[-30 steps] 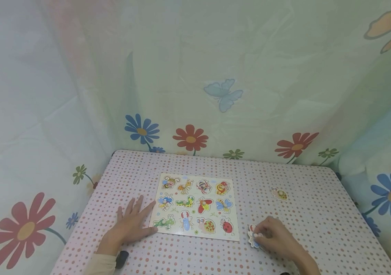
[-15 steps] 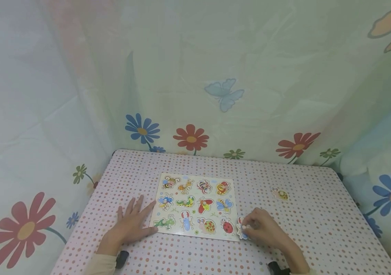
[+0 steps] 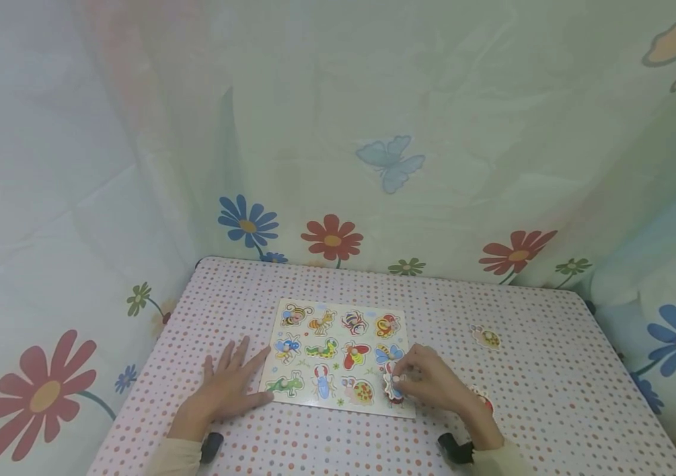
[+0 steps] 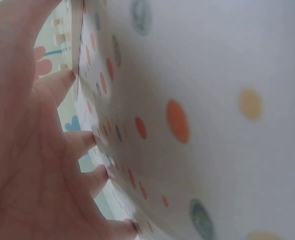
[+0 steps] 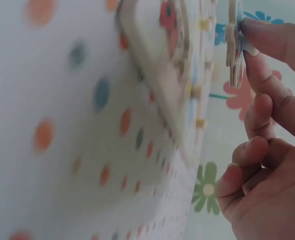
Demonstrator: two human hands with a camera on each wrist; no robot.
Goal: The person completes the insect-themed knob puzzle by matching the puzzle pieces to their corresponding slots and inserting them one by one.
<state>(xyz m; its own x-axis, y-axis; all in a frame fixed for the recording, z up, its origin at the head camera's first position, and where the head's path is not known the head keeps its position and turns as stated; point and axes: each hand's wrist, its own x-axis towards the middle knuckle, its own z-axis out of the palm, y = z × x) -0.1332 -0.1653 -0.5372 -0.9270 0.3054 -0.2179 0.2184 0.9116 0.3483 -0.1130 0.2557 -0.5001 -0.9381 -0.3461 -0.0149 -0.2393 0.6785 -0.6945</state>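
Observation:
A wooden peg puzzle board [image 3: 367,410] with insect pictures lies on the dotted table. My left hand [image 3: 221,390] rests spread on the cloth, its forefinger and thumb tips right at the board's left edge. In the left wrist view, fingertips [image 4: 90,140] meet the cloth beside that edge. Thumb and forefinger of my right hand [image 3: 433,377] pinch a beetle puzzle piece [image 3: 390,380], red and blue, by its white knob. In the right wrist view this piece [image 5: 234,45] is held up on edge, apart from the board. From the head it overlaps the ladybug picture.
A snail piece [image 3: 485,337] lies on the table right of the board. A mostly hidden red piece [image 3: 483,398] lies by my right forearm. Black wrist devices [image 3: 211,449] sit at both wrists. A flowered fabric backdrop [image 3: 290,165] encloses the table.
My right hand has carried the beetle piece leftward from the table to over the board's right part. A red piece now shows beside the forearm. My left hand stays put.

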